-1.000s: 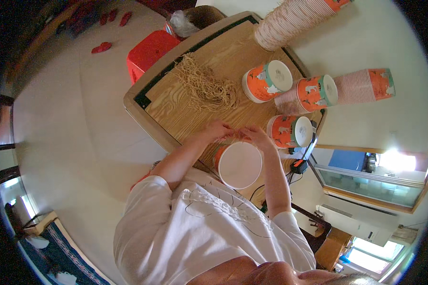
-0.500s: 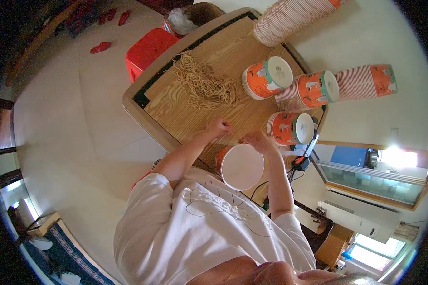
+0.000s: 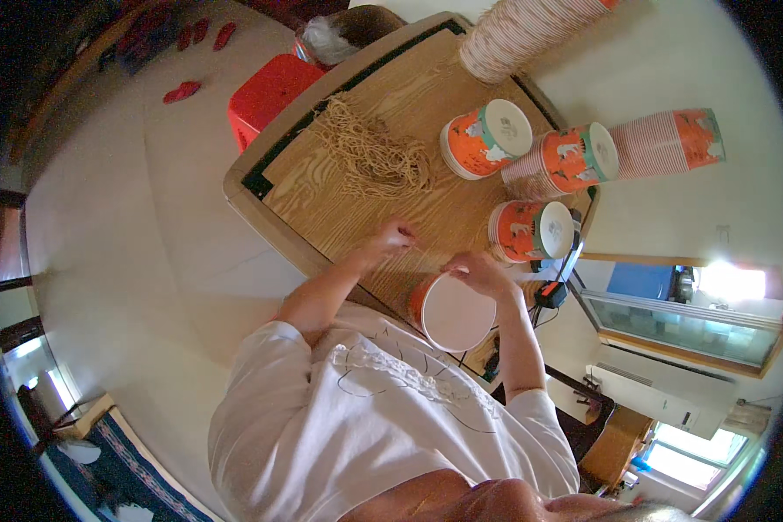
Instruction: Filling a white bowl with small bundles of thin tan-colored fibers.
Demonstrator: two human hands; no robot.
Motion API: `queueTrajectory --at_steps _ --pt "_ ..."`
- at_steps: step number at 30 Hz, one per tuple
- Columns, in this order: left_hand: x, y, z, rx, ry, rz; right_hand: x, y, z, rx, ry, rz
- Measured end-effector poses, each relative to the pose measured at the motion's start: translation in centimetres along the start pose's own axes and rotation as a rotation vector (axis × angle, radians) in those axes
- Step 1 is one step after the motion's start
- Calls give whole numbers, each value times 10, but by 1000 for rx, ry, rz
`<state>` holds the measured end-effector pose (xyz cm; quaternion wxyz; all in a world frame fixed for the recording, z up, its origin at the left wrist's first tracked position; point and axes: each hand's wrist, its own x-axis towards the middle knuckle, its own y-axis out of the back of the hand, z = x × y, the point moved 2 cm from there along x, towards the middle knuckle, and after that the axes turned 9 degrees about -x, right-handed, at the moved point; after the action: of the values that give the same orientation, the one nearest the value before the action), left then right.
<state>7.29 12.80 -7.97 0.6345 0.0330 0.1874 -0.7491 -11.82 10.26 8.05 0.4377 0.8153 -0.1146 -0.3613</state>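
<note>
A paper bucket (image 3: 458,315) with an orange printed side and a white round top stands tilted at the near table edge, against my shirt. My right hand (image 3: 480,272) is closed at its upper rim, the fingertips pinching there. To the left, my left hand (image 3: 395,236) hovers above the wood top with its fingers pinched. Something thin may run between the two hands, too fine to make out. Beyond my left hand lies a loose heap of tan twine loops (image 3: 370,150).
Upside-down orange buckets (image 3: 485,139) stand at the right, with another stack (image 3: 574,161) and a short stack (image 3: 531,231) beside them. A tall bucket stack (image 3: 531,35) leans at the far edge. A power strip (image 3: 552,294) with cables is near my right forearm; a red stool (image 3: 274,94) stands left.
The bucket has shifted right and toward me, together with my right hand, which now meets its rim. My left hand has moved slightly left, away from the bucket.
</note>
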Motion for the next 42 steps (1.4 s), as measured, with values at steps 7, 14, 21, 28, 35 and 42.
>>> queueTrajectory --at_steps 7,14,21,28,35,42 --pt "-82 53 92 -735 121 -128 -11 19 54 82 -352 514" --pt "-103 47 139 -1144 -95 -251 -18 -19 82 56 -488 541" --pt "-113 34 167 -833 -189 -25 -57 -42 4 1127 -296 294" --pt "-133 15 220 -34 -562 339 -14 19 -33 258 -269 670" --pt "-150 12 225 -427 -501 159 49 25 -57 133 -161 401" --pt "-142 2 173 -106 -234 156 -4 -6 -49 352 -353 281"
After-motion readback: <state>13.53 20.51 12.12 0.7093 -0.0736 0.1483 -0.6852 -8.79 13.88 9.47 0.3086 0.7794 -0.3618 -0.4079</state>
